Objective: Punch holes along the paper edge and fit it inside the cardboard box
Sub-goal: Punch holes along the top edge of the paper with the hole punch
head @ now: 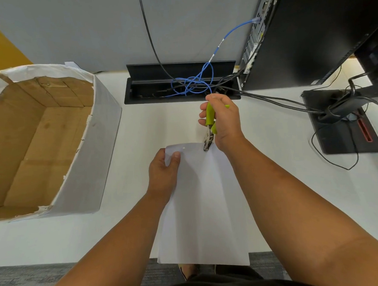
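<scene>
Head view: a white sheet of paper (200, 199) lay on the white desk (285, 181), its near end hanging over the desk's front edge. The left hand (163, 173) pinched the paper's far left corner, thumb on top, fingers curled beneath. The right hand (223, 121) gripped the green handles of a hole punch (209, 130), fingers clenched round them, its metal head set on the paper's far edge. One small hole (183, 148) showed near the left thumb. An open cardboard box (39, 138), wrapped outside in white paper, stood well apart at left. Blue and black cables (191, 85) tangled in a black tray (136, 88) behind.
</scene>
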A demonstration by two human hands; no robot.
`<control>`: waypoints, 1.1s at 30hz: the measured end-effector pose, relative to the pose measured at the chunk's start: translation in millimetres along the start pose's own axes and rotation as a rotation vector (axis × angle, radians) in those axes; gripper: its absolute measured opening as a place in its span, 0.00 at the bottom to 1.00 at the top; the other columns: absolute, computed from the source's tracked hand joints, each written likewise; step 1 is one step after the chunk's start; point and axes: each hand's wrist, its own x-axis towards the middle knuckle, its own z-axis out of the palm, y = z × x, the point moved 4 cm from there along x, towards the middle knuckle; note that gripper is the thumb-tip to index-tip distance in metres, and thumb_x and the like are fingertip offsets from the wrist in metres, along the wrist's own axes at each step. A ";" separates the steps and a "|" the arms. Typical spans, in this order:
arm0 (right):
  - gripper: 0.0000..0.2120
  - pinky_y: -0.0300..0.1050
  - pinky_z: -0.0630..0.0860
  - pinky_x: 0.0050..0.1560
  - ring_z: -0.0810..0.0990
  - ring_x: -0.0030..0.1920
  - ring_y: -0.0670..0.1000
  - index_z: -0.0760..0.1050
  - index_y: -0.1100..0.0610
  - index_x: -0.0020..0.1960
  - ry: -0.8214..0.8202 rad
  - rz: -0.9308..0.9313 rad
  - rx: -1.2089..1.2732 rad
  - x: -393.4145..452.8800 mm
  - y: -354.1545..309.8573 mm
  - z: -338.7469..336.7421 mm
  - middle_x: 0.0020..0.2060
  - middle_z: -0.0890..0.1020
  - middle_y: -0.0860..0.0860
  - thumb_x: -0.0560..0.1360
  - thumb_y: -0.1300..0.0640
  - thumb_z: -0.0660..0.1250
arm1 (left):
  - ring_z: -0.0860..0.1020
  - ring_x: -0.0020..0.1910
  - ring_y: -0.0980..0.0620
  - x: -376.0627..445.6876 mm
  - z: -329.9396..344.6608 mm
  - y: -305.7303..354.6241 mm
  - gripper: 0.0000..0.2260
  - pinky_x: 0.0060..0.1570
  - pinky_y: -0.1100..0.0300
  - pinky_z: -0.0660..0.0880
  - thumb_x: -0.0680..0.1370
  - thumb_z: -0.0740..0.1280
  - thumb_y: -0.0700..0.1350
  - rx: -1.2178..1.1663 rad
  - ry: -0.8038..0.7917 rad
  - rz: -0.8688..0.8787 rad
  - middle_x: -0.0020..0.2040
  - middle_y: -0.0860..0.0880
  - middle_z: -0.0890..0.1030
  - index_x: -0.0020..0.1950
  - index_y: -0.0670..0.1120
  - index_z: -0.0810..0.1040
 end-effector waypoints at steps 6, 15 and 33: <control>0.05 0.50 0.81 0.42 0.78 0.36 0.51 0.78 0.57 0.51 0.016 -0.004 0.002 1.0 0.0 -3.4 0.38 0.81 0.54 0.80 0.58 0.63 | 0.80 0.47 0.57 0.0 -0.6 -1.1 0.07 0.44 0.64 0.77 0.79 0.66 0.51 -0.014 -0.004 -0.012 0.48 0.52 0.83 0.53 0.49 0.79; 0.05 0.47 0.78 0.38 0.76 0.33 0.51 0.77 0.57 0.49 0.025 -0.018 0.012 -0.8 0.8 -3.1 0.36 0.80 0.54 0.79 0.59 0.63 | 0.81 0.48 0.51 0.1 -0.9 -2.5 0.07 0.50 0.55 0.79 0.79 0.66 0.50 -0.021 0.000 -0.010 0.48 0.50 0.83 0.51 0.48 0.79; 0.08 0.42 0.74 0.31 0.75 0.33 0.50 0.75 0.54 0.43 0.056 -0.071 -0.016 -2.4 -0.8 -4.2 0.33 0.78 0.53 0.80 0.58 0.61 | 0.80 0.44 0.60 -1.0 0.6 -2.6 0.04 0.48 0.58 0.79 0.80 0.66 0.50 -0.010 -0.007 0.001 0.46 0.55 0.82 0.50 0.53 0.78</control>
